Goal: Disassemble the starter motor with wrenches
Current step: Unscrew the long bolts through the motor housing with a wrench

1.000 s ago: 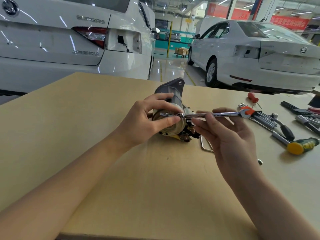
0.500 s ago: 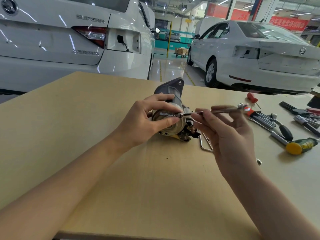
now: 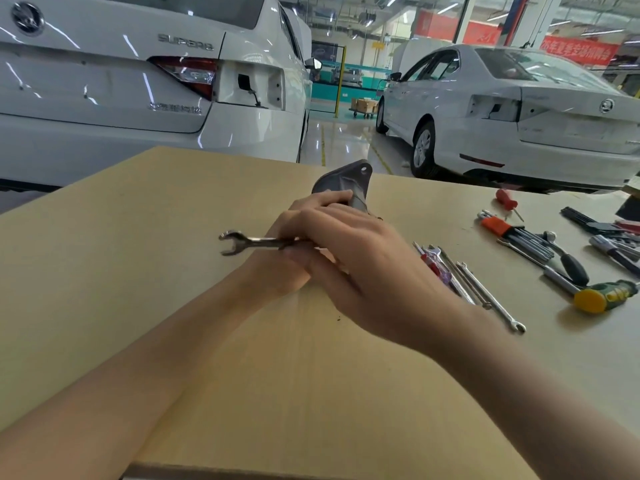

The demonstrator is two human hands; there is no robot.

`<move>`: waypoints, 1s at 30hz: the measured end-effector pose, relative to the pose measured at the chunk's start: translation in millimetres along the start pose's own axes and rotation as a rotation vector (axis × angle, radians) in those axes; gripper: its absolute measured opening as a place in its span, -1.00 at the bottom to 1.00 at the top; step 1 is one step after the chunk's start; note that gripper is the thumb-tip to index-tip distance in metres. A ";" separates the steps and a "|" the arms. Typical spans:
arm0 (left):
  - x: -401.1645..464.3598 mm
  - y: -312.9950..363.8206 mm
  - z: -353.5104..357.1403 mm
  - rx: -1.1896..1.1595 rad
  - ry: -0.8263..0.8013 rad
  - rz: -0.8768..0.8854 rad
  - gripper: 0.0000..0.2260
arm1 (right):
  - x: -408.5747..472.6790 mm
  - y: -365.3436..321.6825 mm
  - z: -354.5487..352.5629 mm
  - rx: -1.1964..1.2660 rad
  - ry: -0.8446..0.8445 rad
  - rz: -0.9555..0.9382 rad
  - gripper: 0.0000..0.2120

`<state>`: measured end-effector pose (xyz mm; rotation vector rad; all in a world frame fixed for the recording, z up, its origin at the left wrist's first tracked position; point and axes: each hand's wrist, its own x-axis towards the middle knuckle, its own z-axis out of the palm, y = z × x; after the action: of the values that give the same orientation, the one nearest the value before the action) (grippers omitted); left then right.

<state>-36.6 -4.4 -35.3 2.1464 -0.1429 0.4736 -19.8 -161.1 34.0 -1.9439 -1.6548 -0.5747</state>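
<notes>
Your right hand [image 3: 360, 268] has swung the wrench [image 3: 249, 241] across to the left, fingers curled round it, while your left hand [image 3: 311, 216] grips the starter motor [image 3: 349, 183] on the table [image 3: 138, 237], so that bolt should be loosening.

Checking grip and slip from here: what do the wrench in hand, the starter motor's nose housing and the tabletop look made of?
Wrench: polished, likely chromed steel, by its bright mirror glints. Starter motor nose housing: dull grey cast metal, probably aluminium, matte with moulded ribs. Table: pale wood or laminate board, smooth and satin, faint grain; which one is unclear.
</notes>
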 end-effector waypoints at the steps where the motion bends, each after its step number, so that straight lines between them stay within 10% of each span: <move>1: 8.3 7.2 3.3 -0.095 0.046 0.035 -0.74 | -5.1 -2.5 1.1 0.094 0.131 0.000 -0.87; 6: 22.5 29.9 8.6 -0.084 0.169 0.274 -0.66 | -32.4 8.3 8.2 0.764 0.798 0.563 -0.85; 12: 19.8 32.5 11.9 -0.082 0.265 0.252 -0.67 | -43.3 24.2 5.0 1.339 0.933 0.902 -0.87; 30: 23.1 31.1 11.8 -0.185 0.260 0.243 -0.68 | -43.4 17.4 1.5 1.054 0.926 0.768 -0.91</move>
<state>-20.6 -30.5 -8.7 1.8756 -0.2908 0.8424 -9.7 -195.5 3.9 -1.0542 -0.3610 -0.1432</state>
